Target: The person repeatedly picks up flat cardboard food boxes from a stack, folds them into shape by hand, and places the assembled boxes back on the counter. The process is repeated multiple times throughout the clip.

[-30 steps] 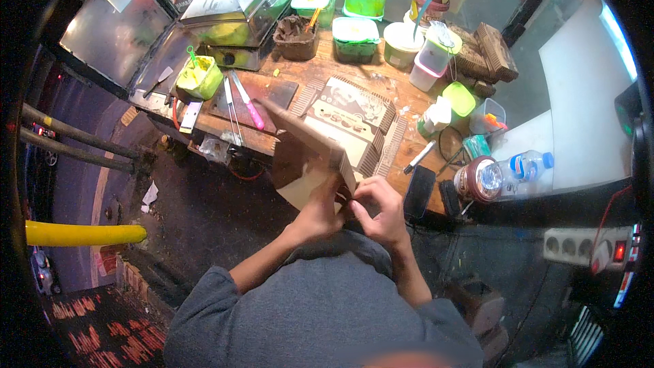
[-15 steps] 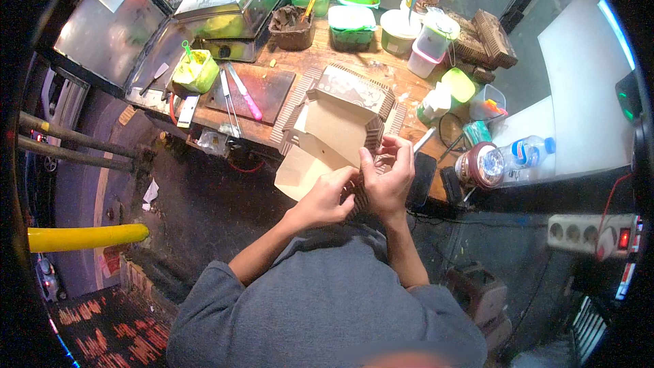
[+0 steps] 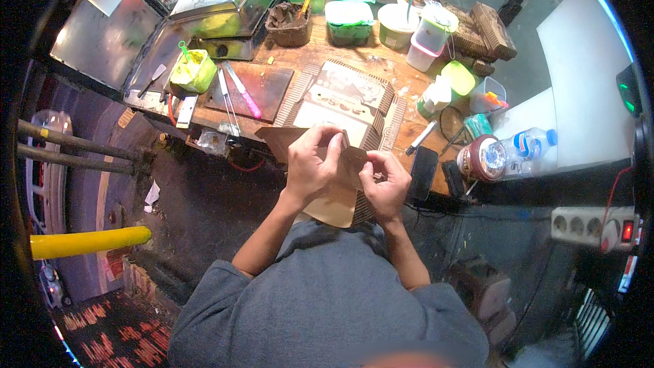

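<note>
In front of my body I hold a partly folded brown cardboard box (image 3: 332,206), tilted at the near edge of the wooden table. My left hand (image 3: 313,165) pinches a panel on its upper side between thumb and fingers. Lower and to the right, my right hand (image 3: 386,184) grips the box's right corner, its fingers curled. The fingers cover parts of the folds. Just beyond lie flat cardboard box blanks (image 3: 349,87) with striped edges and a printed panel, stacked on the table.
Left on the table are a dark board (image 3: 269,92), a pink-handled knife (image 3: 244,93) and a yellow-green tub (image 3: 193,71). A brown tub (image 3: 289,26) and green-lit containers (image 3: 349,24) line the back. On the right are a phone (image 3: 424,172), a marker (image 3: 421,138) and a water bottle (image 3: 528,148).
The held box has turned and folded, its tan inside tipping down toward me and a brown panel rising. My left hand has moved up; my right hand has shifted slightly down.
</note>
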Action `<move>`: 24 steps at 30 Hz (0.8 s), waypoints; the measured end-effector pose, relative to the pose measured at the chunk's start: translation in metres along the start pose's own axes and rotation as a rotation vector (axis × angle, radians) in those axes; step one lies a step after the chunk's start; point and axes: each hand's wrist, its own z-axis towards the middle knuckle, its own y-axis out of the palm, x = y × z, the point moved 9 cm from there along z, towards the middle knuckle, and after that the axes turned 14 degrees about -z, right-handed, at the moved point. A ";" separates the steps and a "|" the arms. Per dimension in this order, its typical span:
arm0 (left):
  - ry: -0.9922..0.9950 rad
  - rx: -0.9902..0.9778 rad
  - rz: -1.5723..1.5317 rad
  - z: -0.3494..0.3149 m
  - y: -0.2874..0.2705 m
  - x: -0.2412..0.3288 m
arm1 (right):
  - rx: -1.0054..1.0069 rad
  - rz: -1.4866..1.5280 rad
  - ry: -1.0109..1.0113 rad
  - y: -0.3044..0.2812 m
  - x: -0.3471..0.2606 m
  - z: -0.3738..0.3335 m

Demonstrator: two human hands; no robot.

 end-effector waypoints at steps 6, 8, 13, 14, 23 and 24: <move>-0.154 0.065 -0.437 -0.023 0.003 -0.033 | -0.038 -0.013 0.067 0.003 0.006 0.004; -0.191 0.065 -0.442 -0.029 0.003 -0.042 | -0.063 -0.036 0.069 0.006 0.005 0.004; -0.293 0.054 -0.415 -0.035 0.003 -0.054 | -0.062 0.061 -0.013 0.012 0.001 0.006; -0.295 0.049 -0.422 -0.035 0.004 -0.054 | -0.066 0.091 -0.038 0.012 -0.001 0.007; -0.454 0.025 -0.570 -0.039 0.008 -0.060 | -0.043 0.117 -0.128 0.005 -0.012 0.005; -0.458 0.017 -0.564 -0.039 0.009 -0.059 | -0.053 0.122 -0.147 0.004 -0.012 0.005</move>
